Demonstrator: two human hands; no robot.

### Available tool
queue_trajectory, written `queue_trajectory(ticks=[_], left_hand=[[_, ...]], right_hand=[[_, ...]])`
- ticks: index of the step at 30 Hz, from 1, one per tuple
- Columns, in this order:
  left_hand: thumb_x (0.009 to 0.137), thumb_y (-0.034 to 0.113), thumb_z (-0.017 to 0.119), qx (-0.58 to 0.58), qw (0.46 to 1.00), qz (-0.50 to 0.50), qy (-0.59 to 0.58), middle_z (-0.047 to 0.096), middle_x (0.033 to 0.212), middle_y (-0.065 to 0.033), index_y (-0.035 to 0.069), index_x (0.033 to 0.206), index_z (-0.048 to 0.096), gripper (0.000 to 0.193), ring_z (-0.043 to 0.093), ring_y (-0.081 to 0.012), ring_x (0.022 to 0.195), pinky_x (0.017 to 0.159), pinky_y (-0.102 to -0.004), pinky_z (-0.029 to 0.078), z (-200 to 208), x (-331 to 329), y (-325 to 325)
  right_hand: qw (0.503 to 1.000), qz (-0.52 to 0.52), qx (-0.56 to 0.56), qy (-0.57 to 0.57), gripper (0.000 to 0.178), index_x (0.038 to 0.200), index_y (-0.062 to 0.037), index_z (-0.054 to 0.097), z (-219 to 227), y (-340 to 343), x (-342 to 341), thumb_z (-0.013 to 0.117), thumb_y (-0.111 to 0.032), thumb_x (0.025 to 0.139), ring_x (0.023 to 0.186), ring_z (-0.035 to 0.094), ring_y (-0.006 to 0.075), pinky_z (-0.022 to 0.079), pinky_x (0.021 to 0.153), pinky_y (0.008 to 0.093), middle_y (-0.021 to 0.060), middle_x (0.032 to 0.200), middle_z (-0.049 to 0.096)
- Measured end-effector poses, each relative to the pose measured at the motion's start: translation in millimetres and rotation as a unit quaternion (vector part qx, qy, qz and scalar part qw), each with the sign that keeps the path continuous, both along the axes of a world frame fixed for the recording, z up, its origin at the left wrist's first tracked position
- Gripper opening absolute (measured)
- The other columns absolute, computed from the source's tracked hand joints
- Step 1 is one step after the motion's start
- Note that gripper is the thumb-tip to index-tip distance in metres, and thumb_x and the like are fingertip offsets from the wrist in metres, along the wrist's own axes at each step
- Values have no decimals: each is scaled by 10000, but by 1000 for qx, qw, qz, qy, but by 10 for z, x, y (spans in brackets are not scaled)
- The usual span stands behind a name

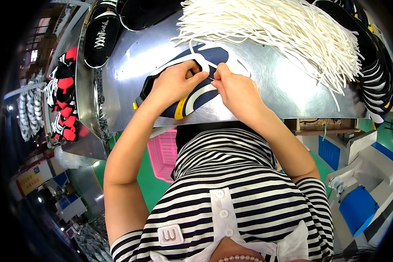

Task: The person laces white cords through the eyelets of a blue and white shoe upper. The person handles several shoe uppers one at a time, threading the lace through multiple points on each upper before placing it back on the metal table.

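Observation:
A navy shoe upper [200, 101] with white trim and a yellow tape strip lies on the metal tabletop, close to its front edge. My left hand [174, 83] rests on the upper with fingers curled round its edge and thumb pointing right. A white shoelace [206, 61] loops over the top of the upper and runs to the fingertips of my right hand [239, 94]. Thumb and index finger of that hand are pinched together just right of the left thumb. The lace end between the fingers is mostly hidden.
A large bundle of white laces [270, 30] spreads across the far side of the metal table [131, 87]. Black shoe uppers [101, 39] lie at far left, and a stack of uppers [375, 87] curves along the right. Below the table edge stands a pink basket [162, 155].

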State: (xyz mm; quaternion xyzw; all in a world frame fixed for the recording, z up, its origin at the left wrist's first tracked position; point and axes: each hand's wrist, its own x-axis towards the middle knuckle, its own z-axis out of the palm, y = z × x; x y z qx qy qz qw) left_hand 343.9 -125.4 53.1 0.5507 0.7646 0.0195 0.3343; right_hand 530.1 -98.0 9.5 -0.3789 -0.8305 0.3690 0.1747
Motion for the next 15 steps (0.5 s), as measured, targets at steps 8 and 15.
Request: queue_trajectory(ticks=[8, 15], left_hand=[[940, 570, 568, 11, 990, 105, -97, 598, 685, -74, 14, 920, 701, 571, 534, -149, 654, 657, -311, 461, -141, -73, 34], [947, 435, 619, 63, 992, 56, -98, 585, 672, -50, -5, 925, 683, 445, 498, -97, 650, 629, -284, 435, -179, -74, -9]], right_hand=[[1000, 7, 8, -7, 240, 1005, 9, 483, -42, 27, 8, 595, -193, 943, 725, 670, 395, 518, 622, 479, 199, 766, 676], [1000, -13, -6, 3, 223, 1009, -17, 501, -65, 30, -1, 601, -205, 943, 741, 670, 393, 520, 655, 480, 183, 788, 681]])
